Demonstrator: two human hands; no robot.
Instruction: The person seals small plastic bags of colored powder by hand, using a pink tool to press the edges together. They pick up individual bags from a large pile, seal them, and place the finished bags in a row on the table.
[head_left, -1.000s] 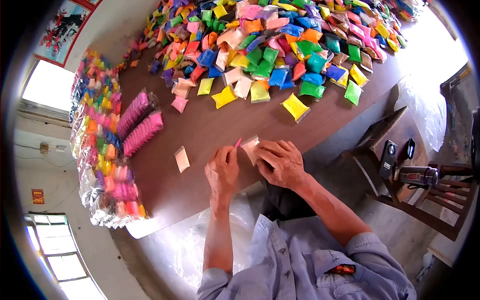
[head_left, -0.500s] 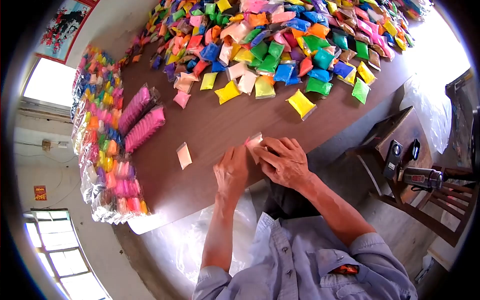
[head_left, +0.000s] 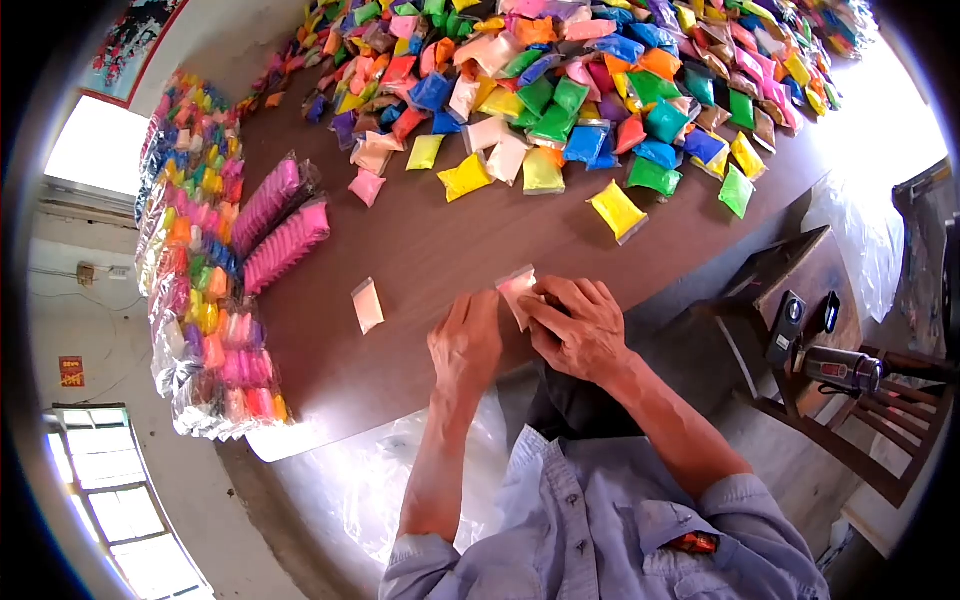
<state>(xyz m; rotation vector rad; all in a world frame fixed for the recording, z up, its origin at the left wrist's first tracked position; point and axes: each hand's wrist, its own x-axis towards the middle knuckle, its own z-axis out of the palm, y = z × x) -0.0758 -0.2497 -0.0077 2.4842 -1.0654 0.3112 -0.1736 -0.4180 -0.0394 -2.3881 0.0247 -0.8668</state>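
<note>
My right hand (head_left: 580,328) pinches a small clear packet with light peach filling (head_left: 516,290) between thumb and fingers at the table's near edge. The packet's upper end sticks out to the left of my fingers. Close beside it, my left hand (head_left: 466,338) is closed with its back turned up. Its fingertips are hidden, so anything in them cannot be made out. Another peach packet (head_left: 367,305) lies flat on the brown table (head_left: 420,250), left of my hands.
Many coloured packets (head_left: 560,110) are heaped across the table's far side, with a yellow one (head_left: 618,211) nearest me. Two rows of pink packets (head_left: 287,246) lie at left beside stacked bagged packets (head_left: 205,260). At right, a wooden stool (head_left: 800,270) bears a flask (head_left: 842,368).
The peach packet shows more fully between my hands, and a small gap has opened between its upper end and my left hand. The whole view has shifted slightly.
</note>
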